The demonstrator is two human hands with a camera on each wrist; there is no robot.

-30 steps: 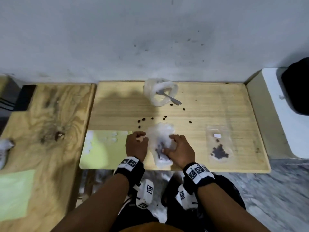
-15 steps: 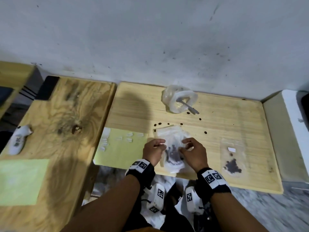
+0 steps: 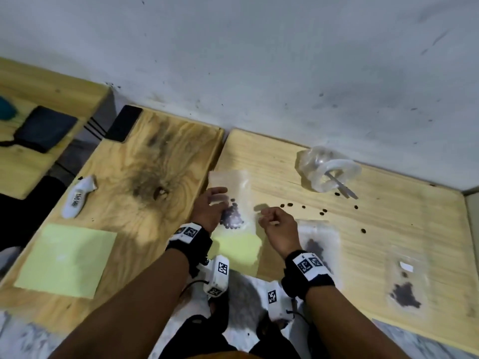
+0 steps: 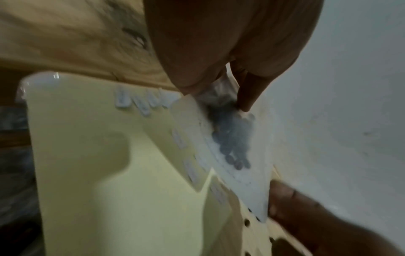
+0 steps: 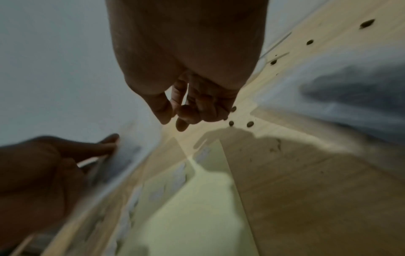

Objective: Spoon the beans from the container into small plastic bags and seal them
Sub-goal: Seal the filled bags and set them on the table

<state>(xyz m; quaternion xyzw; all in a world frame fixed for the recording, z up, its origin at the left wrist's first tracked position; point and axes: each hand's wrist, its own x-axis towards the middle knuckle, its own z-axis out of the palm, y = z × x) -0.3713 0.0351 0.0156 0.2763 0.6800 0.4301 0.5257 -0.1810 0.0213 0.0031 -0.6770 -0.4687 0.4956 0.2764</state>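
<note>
My left hand [image 3: 210, 206] [image 4: 219, 97] pinches a small clear bag of dark beans [image 3: 233, 182] [image 4: 232, 138] between thumb and fingers, holding it above the left end of the light wooden table [image 3: 388, 221]. My right hand [image 3: 269, 218] [image 5: 173, 119] hovers just right of that bag with loosely curled fingers that hold nothing. A second bag with beans [image 3: 318, 237] [image 5: 350, 97] lies beside my right wrist. A third bag [image 3: 407, 286] lies further right. The clear container [image 3: 318, 164] lies on its side at the back with the spoon [image 3: 342, 187] sticking out.
Loose beans [image 3: 285, 205] are scattered between the container and my hands. A yellow sheet [image 3: 238, 247] with small white labels hangs over the table's near left edge. The darker table on the left bears another yellow sheet [image 3: 67, 257], a white object [image 3: 77, 198] and a phone [image 3: 124, 123].
My left hand has carried a bag of beans to the left and away from me. My right hand has let go of it. Another bag now shows by my right wrist.
</note>
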